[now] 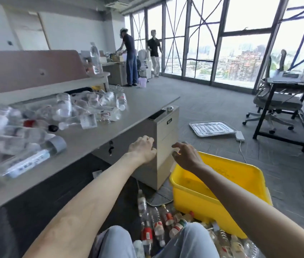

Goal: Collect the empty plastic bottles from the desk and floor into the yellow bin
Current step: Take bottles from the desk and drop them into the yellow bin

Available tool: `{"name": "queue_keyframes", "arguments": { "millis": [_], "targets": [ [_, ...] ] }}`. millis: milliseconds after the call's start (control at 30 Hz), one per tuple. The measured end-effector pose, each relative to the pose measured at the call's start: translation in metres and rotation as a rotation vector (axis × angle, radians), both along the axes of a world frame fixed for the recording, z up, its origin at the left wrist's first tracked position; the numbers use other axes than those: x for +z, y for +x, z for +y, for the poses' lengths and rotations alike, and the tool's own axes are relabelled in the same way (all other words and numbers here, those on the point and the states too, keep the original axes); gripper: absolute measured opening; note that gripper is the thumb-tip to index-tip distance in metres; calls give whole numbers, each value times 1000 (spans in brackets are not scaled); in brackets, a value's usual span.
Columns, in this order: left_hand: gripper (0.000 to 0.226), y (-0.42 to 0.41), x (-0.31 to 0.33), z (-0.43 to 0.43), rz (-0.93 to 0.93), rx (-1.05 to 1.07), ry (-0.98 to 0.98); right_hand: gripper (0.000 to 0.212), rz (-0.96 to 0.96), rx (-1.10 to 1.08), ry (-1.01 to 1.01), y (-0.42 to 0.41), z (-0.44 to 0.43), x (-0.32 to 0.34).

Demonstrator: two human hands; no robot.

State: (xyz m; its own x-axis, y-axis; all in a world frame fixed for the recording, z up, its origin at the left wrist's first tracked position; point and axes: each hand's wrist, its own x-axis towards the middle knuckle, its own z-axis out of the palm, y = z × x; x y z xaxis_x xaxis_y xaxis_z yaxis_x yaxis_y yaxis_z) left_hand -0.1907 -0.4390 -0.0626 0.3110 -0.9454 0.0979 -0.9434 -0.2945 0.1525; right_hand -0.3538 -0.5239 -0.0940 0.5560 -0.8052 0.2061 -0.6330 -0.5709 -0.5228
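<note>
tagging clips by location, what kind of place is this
Most likely a high-rise office: a long desk with a drawer pedestal, a swivel chair, and floor-to-ceiling windows overlooking a city.
</note>
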Motion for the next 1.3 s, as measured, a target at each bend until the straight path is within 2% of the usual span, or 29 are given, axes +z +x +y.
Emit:
{"name": "queue_keyframes", "arguments": {
  "millis": [233, 333, 467, 567, 667, 800, 900, 967, 1100, 1300],
  "targets": [
    [35, 77, 58, 113, -50, 193, -275, 47, -164, 245, 11, 119, 75, 48],
    [35, 111, 71, 165, -112, 323, -323, 44, -185, 345, 28, 165, 117, 60],
    [37, 156, 74, 223, -116, 506, -292, 45, -190, 491, 12, 213, 165, 67],
    [49, 179, 67, 249, -74, 575, -177, 46, -180, 568, 5, 234, 186, 70],
    [48, 194, 54, 253, -50, 579, -55, 42, -189, 596, -24, 249, 196, 74],
    [73, 203, 42, 245, 28, 547, -4, 45, -186, 578, -32, 263, 194, 82],
    [63, 207, 32, 237, -28, 513, -36, 48, -182, 568, -24, 268, 187, 84],
    [63, 208, 30, 237, 8, 523, -76, 46, -197, 551, -37, 273, 184, 86],
    [85, 217, 36, 259, 97, 620, -186, 40, -273, 542, -32, 294, 184, 96],
    [74, 232, 60, 334, 504, 760, -598, 39, -281, 585, -56, 340, 224, 106]
  ]
}}
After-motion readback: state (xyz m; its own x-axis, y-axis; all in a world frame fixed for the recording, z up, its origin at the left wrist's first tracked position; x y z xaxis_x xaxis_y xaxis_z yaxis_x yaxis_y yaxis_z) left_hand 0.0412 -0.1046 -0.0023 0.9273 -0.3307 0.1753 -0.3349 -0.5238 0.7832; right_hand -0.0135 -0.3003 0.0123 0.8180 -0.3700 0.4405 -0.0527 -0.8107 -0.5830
